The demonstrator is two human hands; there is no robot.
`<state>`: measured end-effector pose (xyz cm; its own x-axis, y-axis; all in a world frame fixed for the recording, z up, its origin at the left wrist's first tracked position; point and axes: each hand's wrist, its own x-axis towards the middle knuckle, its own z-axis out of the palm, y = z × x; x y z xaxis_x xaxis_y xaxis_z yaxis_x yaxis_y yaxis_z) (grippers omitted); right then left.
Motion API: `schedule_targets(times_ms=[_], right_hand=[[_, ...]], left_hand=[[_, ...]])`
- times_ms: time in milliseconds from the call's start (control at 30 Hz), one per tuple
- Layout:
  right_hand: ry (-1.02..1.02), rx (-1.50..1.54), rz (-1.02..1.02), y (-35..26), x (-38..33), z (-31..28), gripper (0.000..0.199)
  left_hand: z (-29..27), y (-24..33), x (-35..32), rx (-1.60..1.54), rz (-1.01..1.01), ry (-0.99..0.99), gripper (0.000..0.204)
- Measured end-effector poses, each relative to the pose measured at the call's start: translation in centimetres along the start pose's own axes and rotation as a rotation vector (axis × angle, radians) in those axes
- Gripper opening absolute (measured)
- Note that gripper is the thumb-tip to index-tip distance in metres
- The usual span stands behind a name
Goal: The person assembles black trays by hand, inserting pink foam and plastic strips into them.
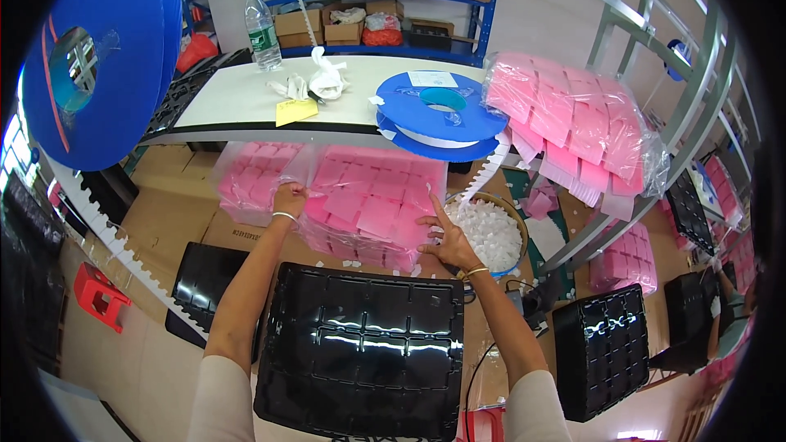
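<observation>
A block of pink sheets [372, 196] in clear plastic wrapping lies on the bench before me. My left hand [290, 200] is closed, its fingers pinching the clear plastic bag [301, 170] at the block's left side. A second wrapped pink bundle [248, 184] sits just left of that hand. At the block's right end, my right hand [449, 239] is open with fingers spread, its fingertips against or just beside the wrapping. A bowl of small white pieces [485, 236] stands right of it. Nearest me is a stack of black trays [360, 344].
A blue reel [442, 110] rests on the white shelf [221, 98], with a toothed white strip hanging down. Another large blue reel [102, 57] hangs at the left. More wrapped pink sheets [573, 115] overhang the shelf's right end. Black trays [602, 352] stand at the right, near a co-worker [727, 327].
</observation>
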<state>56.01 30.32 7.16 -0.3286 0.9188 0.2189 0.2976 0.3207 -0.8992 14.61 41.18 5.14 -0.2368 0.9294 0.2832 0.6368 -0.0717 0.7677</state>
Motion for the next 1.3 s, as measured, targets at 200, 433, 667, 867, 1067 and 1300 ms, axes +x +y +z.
schedule_targets(times_ms=[200,433,667,867,1067,1300], right_hand=[[0.082,-0.216,-0.008,0.5,-0.2,-0.6,0.124],[0.156,-0.731,-0.355,-0.2,-0.3,0.9,0.112],[0.13,-0.287,-0.14,-0.1,0.4,0.8,0.096],[0.159,-0.141,-0.116,-2.5,0.7,0.8,0.084],[0.226,-0.081,0.001,-2.7,0.7,0.6,0.078],[0.334,-0.126,-0.03,-3.3,0.6,0.5,0.071]], left_hand=[[-0.2,4.1,-0.4,-0.011,0.179,0.121,0.011],[-0.6,5.8,0.1,-0.259,0.005,0.035,0.009],[0.2,4.4,0.9,-0.279,0.1,0.017,0.008],[-1.1,5.0,0.0,-0.312,0.101,-0.025,0.009],[-2.0,5.6,-0.4,-0.401,0.103,-0.063,0.008],[-2.8,5.9,-1.3,-0.489,0.109,-0.087,0.007]])
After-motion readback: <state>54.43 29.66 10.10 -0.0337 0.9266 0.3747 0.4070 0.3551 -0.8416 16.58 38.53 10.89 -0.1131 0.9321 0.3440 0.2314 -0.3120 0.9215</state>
